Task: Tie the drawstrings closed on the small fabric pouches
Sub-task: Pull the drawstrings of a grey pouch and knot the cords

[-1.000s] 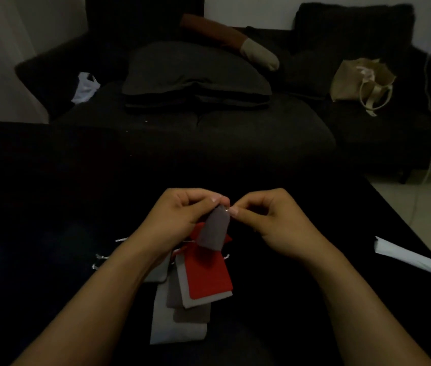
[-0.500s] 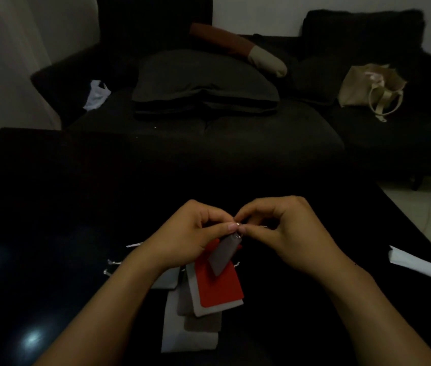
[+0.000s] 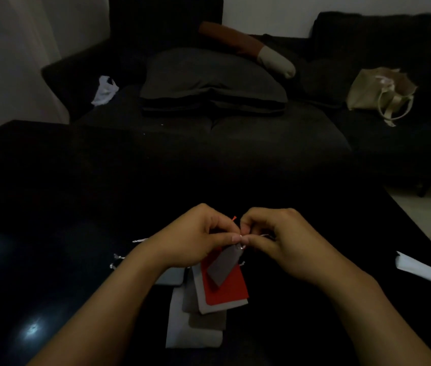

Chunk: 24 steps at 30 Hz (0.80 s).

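A small grey pouch (image 3: 223, 266) hangs from my fingertips above a stack of pouches on the black table. My left hand (image 3: 195, 239) and my right hand (image 3: 277, 247) meet at its gathered top, each pinching the pale drawstring (image 3: 242, 247) there. Under it lies a red pouch (image 3: 228, 289) on top of several grey and white pouches (image 3: 195, 331). A red cord end (image 3: 234, 218) sticks up between my hands. Loose white string ends (image 3: 119, 260) show left of my left wrist.
The black glossy table (image 3: 50, 233) reflects a light at the lower left. A folded white paper (image 3: 428, 270) lies at its right edge. Beyond it stands a dark sofa with a grey cushion (image 3: 209, 77), a beige bag (image 3: 378, 93) and a white cloth (image 3: 104, 89).
Both hands have stayed together at the pouch top and the fingers have worked closer. The grey pouch has tilted further, its lower end swinging left over the red pouch.
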Tool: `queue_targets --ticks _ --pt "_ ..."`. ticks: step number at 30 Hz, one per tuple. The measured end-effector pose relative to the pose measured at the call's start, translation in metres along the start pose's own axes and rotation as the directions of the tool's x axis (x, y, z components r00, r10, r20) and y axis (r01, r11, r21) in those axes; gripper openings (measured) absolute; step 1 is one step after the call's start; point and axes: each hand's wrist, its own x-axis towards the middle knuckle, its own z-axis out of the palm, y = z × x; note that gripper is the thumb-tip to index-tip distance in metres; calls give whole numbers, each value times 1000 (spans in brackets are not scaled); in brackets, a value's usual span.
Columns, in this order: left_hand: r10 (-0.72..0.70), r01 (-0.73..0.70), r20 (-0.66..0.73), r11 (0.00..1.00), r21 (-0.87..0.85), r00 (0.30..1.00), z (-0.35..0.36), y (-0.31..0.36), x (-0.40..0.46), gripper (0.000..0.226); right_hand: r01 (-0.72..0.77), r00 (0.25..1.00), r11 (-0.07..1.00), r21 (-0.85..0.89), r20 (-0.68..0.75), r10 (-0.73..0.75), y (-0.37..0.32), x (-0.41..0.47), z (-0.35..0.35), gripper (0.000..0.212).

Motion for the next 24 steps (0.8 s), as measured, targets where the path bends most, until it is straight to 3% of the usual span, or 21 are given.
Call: queue_targets --ticks 6,10,15,18,20,24 --pt "-76 43 -85 939 -341 993 -6 7 -2 17 -4 1000 943 333 23 -4 -6 -2 -5 10" --pt "-172 89 -87 805 -587 981 -3 11 -2 28 -12 999 789 614 49 -23 -9 -1 -4 11" --pt "-227 134 -17 633 -762 974 0 15 -1 38 -51 998 648 760 69 -2 -12 0 -7 7" --pt "-224 124 -23 620 -775 974 0 15 0 30 -67 998 636 769 62 31 -14 0 -8 7" --pt "-220 104 -48 629 -770 974 -2 15 0 29 -63 997 701 711 15 75 -11 -1 -12 10" --pt "-215 89 -117 754 -650 970 -4 13 0 27 -132 984 882 452 -46 170 -3 -4 -23 11"
